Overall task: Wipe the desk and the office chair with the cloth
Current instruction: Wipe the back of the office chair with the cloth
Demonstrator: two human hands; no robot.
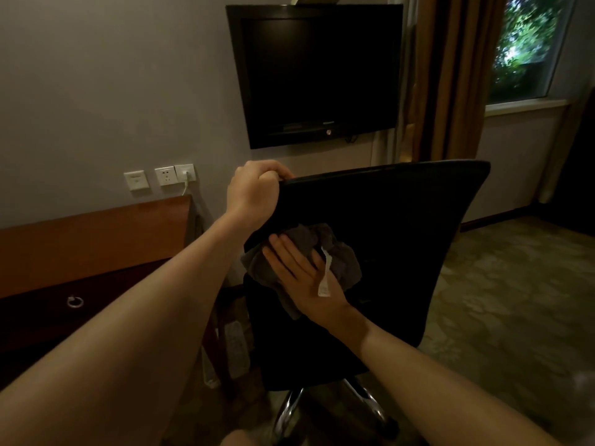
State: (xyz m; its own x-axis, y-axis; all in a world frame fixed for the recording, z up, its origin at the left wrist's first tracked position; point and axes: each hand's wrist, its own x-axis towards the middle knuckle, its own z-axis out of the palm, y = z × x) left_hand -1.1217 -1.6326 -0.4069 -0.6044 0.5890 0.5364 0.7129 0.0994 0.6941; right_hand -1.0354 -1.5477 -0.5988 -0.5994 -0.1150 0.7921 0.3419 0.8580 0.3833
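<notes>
While hands [254,191] work the chair [402,239] — desk [96,239] just left, television [318,75] above.

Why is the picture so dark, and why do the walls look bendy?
Head view: the room is dim, so the black chair and TV lose detail; only the window glows bright. The wide-angle lens curves the edges, and the near arms look huge and soft.

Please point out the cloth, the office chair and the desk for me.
cloth [341,255], head view, grey bunched fabric above the hand.
office chair [402,239], head view, middle of black backrest.
desk [96,239], head view, wooden top.
</notes>
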